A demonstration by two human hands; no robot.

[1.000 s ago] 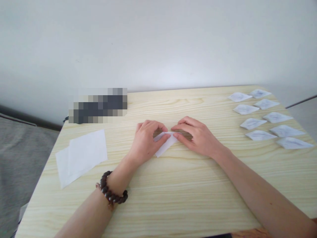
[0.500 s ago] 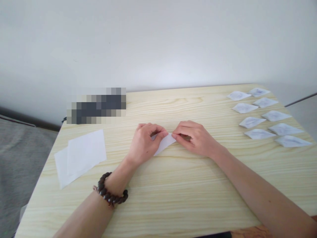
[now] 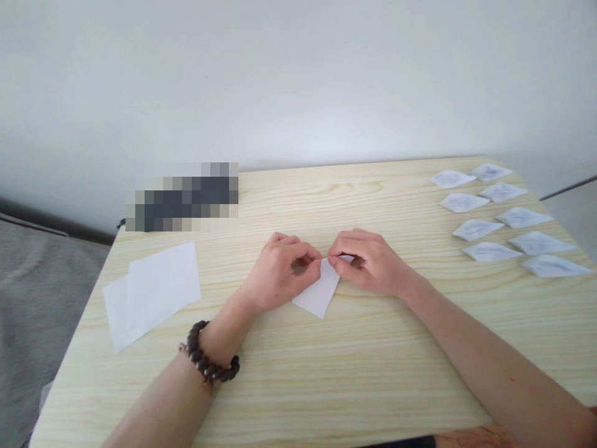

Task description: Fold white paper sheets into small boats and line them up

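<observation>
Between my hands is a small piece of folded white paper (image 3: 319, 295), with one corner pointing toward me. My left hand (image 3: 284, 267) pinches its upper edge between thumb and fingertips. Close beside it, my right hand (image 3: 366, 258) pinches the same edge, and a bit of the paper shows behind its fingers. Both hands are closed, and they hide part of the paper's left and right sides. A bracelet of dark beads (image 3: 205, 361) circles my left wrist.
Two overlapping white paper sheets (image 3: 163, 283) lie at the left of the wooden table (image 3: 298, 386). Several folded white paper boats (image 3: 478, 228) are laid out in two columns at the right. A dark, pixelated object (image 3: 186, 199) sits at the back left, near the white wall (image 3: 298, 81).
More of the paper now shows below my hands, its lower corner pointing toward me. My left fingertips have shifted right, toward my right hand. The sheets and folded boats remain in place.
</observation>
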